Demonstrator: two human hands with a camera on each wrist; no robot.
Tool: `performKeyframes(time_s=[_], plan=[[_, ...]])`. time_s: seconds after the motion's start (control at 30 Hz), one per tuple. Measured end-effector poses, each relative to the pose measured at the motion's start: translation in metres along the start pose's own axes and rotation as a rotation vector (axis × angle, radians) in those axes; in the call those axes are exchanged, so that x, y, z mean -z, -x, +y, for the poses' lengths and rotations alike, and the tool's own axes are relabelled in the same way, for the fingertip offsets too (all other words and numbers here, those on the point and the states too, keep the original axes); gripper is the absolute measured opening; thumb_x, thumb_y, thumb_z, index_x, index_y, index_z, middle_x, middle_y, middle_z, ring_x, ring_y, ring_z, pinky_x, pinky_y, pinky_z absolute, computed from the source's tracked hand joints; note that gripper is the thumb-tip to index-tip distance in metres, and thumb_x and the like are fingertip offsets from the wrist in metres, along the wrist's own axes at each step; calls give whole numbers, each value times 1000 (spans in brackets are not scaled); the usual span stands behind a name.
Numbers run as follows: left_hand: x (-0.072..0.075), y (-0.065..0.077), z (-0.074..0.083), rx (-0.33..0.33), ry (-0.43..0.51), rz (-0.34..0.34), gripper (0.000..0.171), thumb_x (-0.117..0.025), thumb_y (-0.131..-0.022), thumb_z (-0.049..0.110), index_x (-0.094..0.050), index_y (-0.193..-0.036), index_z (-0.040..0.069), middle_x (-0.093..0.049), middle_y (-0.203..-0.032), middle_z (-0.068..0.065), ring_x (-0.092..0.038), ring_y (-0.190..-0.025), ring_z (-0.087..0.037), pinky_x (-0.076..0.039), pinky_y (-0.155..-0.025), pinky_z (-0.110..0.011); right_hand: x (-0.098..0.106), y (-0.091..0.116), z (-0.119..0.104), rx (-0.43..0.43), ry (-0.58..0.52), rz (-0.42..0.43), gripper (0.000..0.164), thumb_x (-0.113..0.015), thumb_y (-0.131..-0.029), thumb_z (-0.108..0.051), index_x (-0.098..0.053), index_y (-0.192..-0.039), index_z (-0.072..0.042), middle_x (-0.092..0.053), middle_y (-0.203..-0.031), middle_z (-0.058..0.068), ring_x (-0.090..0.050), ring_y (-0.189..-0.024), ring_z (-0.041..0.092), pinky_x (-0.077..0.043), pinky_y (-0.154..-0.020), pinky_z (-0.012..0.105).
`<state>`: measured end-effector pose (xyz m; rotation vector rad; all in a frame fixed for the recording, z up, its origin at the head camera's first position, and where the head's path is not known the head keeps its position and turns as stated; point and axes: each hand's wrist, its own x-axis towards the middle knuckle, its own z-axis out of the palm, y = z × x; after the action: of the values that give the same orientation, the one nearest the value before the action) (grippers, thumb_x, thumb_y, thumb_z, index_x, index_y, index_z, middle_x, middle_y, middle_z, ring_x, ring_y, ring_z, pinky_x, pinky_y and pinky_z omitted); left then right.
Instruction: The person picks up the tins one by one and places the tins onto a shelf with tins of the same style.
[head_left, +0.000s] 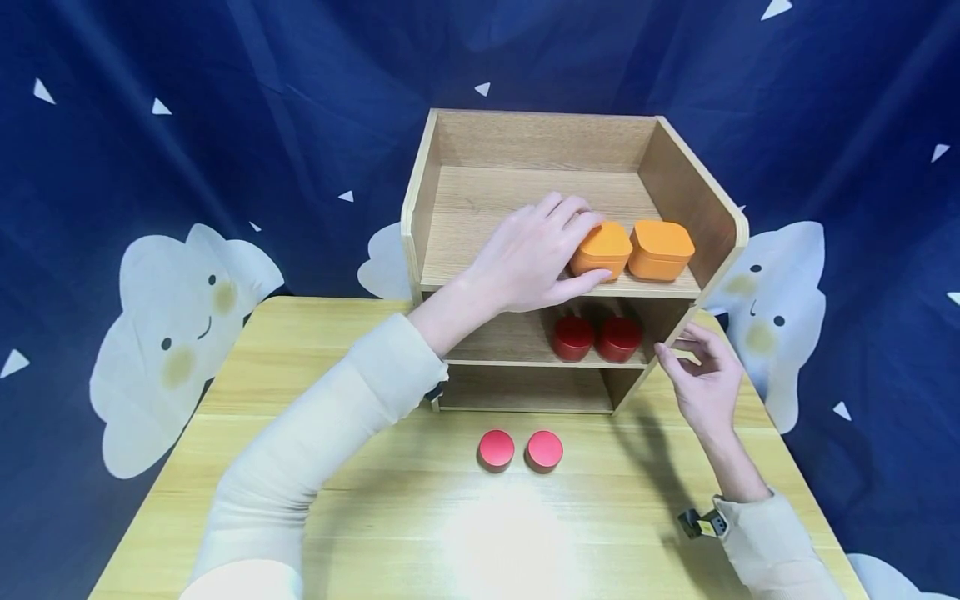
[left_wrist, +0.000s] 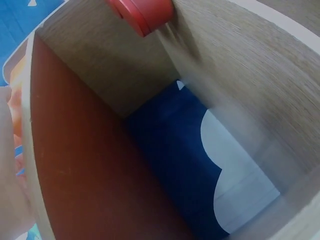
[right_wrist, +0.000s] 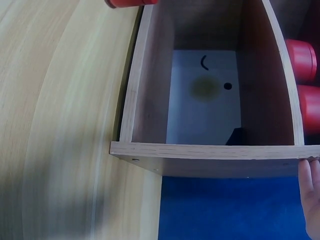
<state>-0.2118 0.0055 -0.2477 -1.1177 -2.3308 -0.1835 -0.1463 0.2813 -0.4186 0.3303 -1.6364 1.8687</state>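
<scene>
Far left it's the navy backdrop (head_left: pixel 225 125) with a smiley cloud on it, then the wooden worktop (head_left: pixel 247 392). Next along is the wooden shelf unit (head_left: pixel 480 208), standing on the worktop. Out in front of it sit two little red tins, one (head_left: pixel 497 450) left of the other (head_left: pixel 543 450), upright with a small gap between them, probably so each can be grabbed on its own.

The left hand (head_left: pixel 525 254) reaches in over the top shelf and is clamped on the left orange box (head_left: pixel 602 248), thumb low across the front and fingers over the far side. My guess is that grip lets it be nudged around without tipping. Below, on the middle shelf, are two more red tins, this one (head_left: pixel 573 338) and its neighbour (head_left: pixel 619 339), side by side like a row.

The right orange box (head_left: pixel 662 250) is right next to the gripped one, can't tell if they touch. Furthest right, the right hand (head_left: pixel 705 375) has its thumb and fingers apart, fingertips resting against the unit's outer side, likely to steady it. Don't think it's gripping anything.
</scene>
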Motion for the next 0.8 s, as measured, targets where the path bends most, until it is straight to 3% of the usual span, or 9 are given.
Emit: performKeyframes(time_s=[0.37, 0.8], plan=[[6, 15, -3, -1, -1, 37, 70, -58, -99, 64, -60, -144, 11, -64, -139, -8, -61, -124, -25, -59, -95, -35, 1, 0, 0, 6, 5, -4, 40, -69, -80, 27, -72, -117, 11, -78, -102, -3, -75, -85, 5, -60, -69, 12], [11, 47, -3, -26, 0, 124, 71, -64, -96, 62, -62, -141, 8, -66, -138, -10, -63, -126, -27, -56, -104, -38, 1, 0, 2, 9, 1, -12, 39, -69, -81, 26, -72, -117, 12, -79, -101, -3, -76, -84, 5, -59, -66, 12]])
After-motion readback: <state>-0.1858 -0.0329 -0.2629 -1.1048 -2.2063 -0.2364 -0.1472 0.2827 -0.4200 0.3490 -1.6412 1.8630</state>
